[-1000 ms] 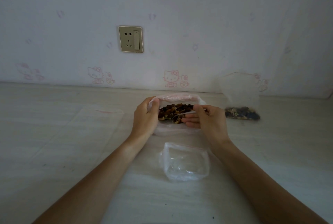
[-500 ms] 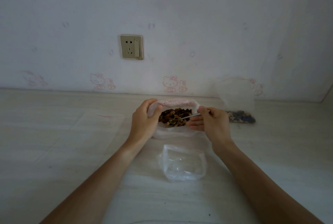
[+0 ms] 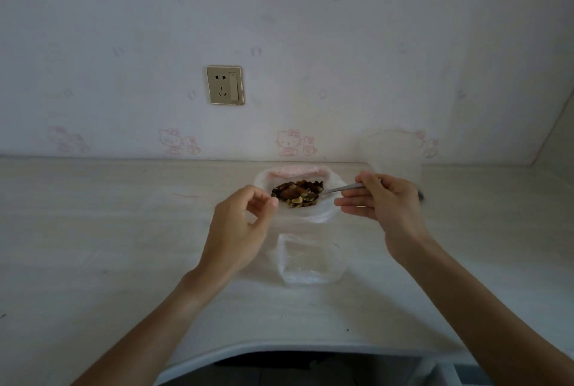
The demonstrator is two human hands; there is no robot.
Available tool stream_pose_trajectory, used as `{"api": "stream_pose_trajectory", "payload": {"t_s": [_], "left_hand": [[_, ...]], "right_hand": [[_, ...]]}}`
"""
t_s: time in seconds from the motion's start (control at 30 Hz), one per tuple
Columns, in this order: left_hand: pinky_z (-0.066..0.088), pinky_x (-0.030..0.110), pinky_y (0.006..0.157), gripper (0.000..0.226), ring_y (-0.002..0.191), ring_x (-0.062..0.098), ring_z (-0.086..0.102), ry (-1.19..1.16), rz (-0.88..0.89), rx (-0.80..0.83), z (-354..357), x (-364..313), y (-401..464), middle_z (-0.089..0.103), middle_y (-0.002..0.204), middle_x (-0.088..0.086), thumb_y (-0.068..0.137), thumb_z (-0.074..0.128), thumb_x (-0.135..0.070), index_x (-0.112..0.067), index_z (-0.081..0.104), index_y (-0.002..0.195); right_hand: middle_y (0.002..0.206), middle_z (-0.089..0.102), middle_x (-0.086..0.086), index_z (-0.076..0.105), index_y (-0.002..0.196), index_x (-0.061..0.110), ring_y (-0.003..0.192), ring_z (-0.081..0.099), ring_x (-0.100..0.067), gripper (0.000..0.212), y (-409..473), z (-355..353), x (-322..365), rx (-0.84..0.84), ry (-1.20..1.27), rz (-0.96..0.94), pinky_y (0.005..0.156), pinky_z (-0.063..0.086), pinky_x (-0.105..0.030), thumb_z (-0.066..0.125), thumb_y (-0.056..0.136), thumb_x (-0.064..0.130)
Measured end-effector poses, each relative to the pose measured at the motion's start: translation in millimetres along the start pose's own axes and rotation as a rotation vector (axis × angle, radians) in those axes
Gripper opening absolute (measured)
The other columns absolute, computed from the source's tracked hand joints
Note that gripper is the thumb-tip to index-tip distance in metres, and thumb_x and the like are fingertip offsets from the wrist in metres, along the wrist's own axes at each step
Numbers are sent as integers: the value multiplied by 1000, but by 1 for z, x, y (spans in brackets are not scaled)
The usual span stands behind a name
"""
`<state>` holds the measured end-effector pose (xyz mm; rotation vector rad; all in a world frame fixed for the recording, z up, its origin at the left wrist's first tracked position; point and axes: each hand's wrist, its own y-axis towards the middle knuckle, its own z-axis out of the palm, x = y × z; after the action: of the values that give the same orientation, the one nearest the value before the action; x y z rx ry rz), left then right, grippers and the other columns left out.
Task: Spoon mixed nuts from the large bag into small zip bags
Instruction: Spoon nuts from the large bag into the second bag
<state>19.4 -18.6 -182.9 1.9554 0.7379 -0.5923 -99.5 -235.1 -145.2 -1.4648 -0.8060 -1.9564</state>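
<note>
One large bag (image 3: 323, 215) of clear plastic with a pink top edge sits open on the pale table (image 3: 93, 230), its mouth showing one heap of mixed nuts (image 3: 296, 193). One metal spoon (image 3: 337, 190) reaches in from the right, its bowl lying on the right edge of the heap. The right hand (image 3: 382, 199) pinches the spoon handle between thumb and curled forefinger, the other fingers extended below it, just right of the bag. The left hand (image 3: 239, 227) hovers at the bag's left side, its fingers loosely curled and gripping nothing, its fingertips (image 3: 273, 203) just beside the heap; contact with the plastic cannot be judged. One small zip bag (image 3: 310, 261), clear and open, lies nearer the person, between the two wrists. A second small zip bag (image 3: 391, 152) stands upright behind the right hand, against the wall. One wall socket (image 3: 225, 85) is mounted above the table.
</note>
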Motion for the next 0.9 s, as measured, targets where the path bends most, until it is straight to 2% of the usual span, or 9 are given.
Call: {"api": "stream_pose_trajectory", "payload": {"t_s": [0.2,0.3,0.37,0.47,0.53,0.63,0.73,0.8,0.9], "left_hand": [[48,9,61,42,77,0,67,29,-117,178,7,-4,-21,70,82,-24,83,55,-72,-35,72,86],[46,10,60,22,74,-3,66,66,-148,239,10,-1,-25,71,80,-26,87,70,-56,-35,77,86],[50,17,64,9,72,-3,66,92,-149,247,12,1,-26,72,76,-23,90,75,-41,-34,78,85],[50,15,67,9,75,-3,66,87,-151,245,13,0,-25,72,77,-22,93,74,-36,-33,77,85],[50,12,67,9,78,-3,67,43,-127,237,12,0,-24,71,82,-26,94,72,-35,-34,75,86],[49,11,70,9,81,1,68,-30,-110,228,10,0,-23,72,85,-23,96,70,-33,-29,76,90],[47,10,68,10,79,2,68,-54,-105,231,10,-1,-20,74,82,-18,97,70,-33,-27,76,91],[46,10,68,10,78,2,68,-53,-110,234,11,-1,-19,74,81,-15,96,71,-33,-27,76,90],[48,13,67,12,76,5,68,-36,-121,230,10,-2,-15,74,79,-12,94,72,-37,-27,77,88]], "right_hand": [[82,75,-25,66,95,-4,74,77,-39,26,-28,-27,4,52,-21,50,59,63,-34,56,105,17],[83,75,-26,67,97,-5,74,77,-39,26,-41,-34,-2,71,-75,76,58,62,-33,56,105,18],[81,75,-25,67,97,-5,72,76,-39,25,-47,-36,-7,86,-137,53,58,63,-34,57,104,17],[76,76,-15,69,100,-3,68,77,-32,22,-54,-36,-11,136,-286,-96,60,64,-34,57,103,16],[76,77,-6,71,98,7,68,77,-23,17,-58,-36,-8,191,-406,-240,64,64,-32,58,103,16],[78,76,9,71,101,17,74,74,-2,15,-65,-39,0,311,-698,-578,69,60,-21,56,103,21],[83,73,9,70,105,14,72,61,15,22,-69,-40,6,400,-915,-857,65,44,-5,51,106,25],[84,72,8,70,104,13,73,60,16,22,-68,-39,8,399,-919,-883,65,42,-5,52,106,24],[83,74,12,70,102,17,77,71,2,17,-62,-38,11,328,-809,-800,67,57,-20,54,104,22]]}}
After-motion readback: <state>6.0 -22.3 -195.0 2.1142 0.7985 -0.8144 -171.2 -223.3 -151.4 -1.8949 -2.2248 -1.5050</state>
